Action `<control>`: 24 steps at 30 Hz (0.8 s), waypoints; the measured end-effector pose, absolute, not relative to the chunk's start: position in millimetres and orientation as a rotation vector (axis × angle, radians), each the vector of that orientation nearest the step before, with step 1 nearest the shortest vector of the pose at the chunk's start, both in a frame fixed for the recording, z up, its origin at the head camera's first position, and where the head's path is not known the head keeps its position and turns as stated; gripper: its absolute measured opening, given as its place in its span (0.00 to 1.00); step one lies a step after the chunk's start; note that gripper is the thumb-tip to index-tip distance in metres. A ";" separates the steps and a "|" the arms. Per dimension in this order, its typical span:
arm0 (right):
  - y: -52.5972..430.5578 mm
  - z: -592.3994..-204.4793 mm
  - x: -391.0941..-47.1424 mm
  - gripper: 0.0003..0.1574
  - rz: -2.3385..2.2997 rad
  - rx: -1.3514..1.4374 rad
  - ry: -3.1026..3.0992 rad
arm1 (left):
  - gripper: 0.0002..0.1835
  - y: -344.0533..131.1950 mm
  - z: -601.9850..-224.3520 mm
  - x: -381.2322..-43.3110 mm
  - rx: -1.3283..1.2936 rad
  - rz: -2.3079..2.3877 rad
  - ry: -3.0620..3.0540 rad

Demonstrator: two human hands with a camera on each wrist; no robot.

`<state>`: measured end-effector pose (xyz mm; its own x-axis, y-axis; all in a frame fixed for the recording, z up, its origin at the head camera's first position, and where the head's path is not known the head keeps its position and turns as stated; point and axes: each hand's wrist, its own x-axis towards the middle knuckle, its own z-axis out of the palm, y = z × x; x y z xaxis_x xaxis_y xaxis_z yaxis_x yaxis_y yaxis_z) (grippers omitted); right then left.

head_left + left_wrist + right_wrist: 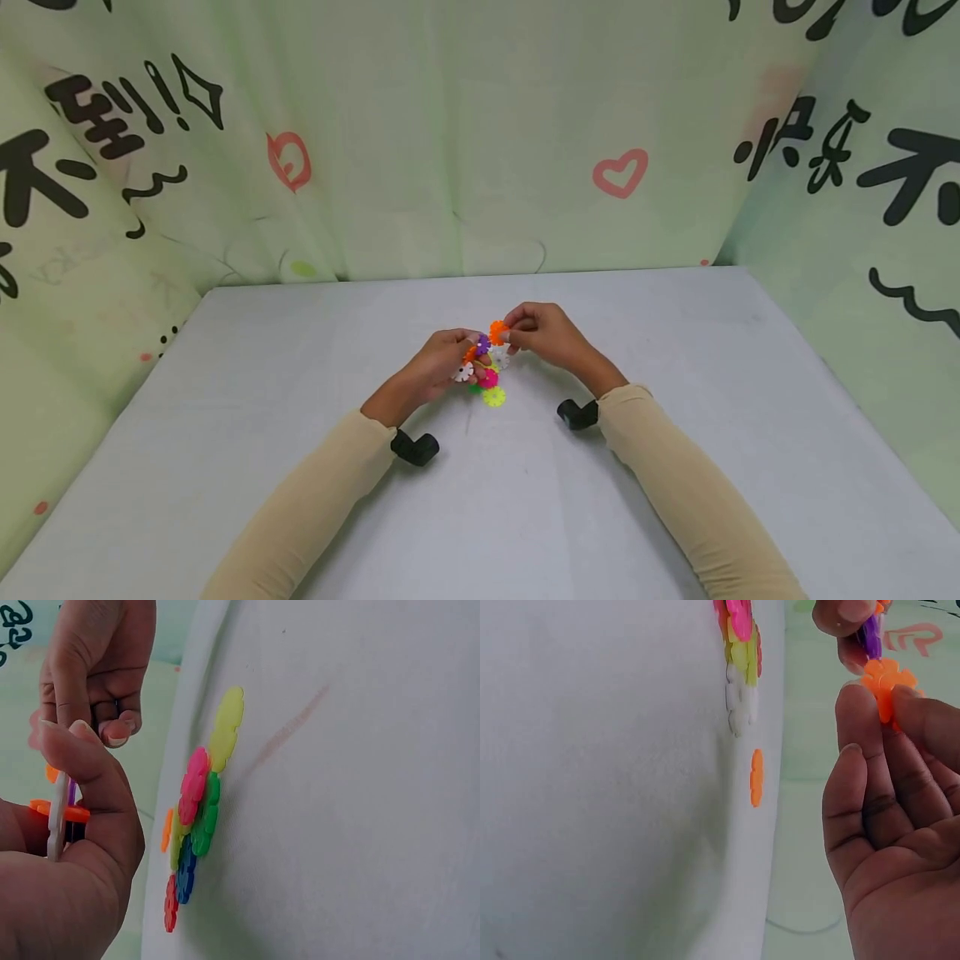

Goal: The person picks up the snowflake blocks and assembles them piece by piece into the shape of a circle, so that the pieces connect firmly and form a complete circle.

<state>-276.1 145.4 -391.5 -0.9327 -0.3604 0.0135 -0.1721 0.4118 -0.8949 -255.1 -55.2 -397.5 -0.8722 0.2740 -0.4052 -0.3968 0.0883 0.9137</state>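
My left hand [441, 362] grips a small joined cluster of notched plastic flower discs. The cluster includes a white disc [464, 372], an orange piece [75, 814] set across it, and a purple disc [483, 343]. Between thumb and fingertips, my right hand [549, 333] pinches a single orange flower disc [887, 686]. That disc's edge is right at the purple disc [871, 636] in the right wrist view. Below the hands, loose discs lie bunched together: pink [193, 784], yellow [227, 727], green [207, 814], blue [186, 870], red [171, 904] and white [739, 701].
Another orange disc [757, 778] lies apart from the bunch on the white-covered table [315, 483]. Pale green curtains [450, 150] with dark lettering and red hearts hang behind and beside the table. A dark wrist camera sits at each cuff, the left one [417, 450] low over the table.
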 end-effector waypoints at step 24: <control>142.3 -394.4 -269.0 0.07 -1.605 -0.542 2.516 | 0.18 -59.2 -394.8 -253.3 0.038 1.849 1.895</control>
<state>-269.0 142.3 -394.4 -0.9304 -0.3531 0.0987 -0.2384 0.3781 -0.8945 -253.3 -59.2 -394.8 -0.8801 0.3504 -0.3203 -0.3115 0.0829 0.9466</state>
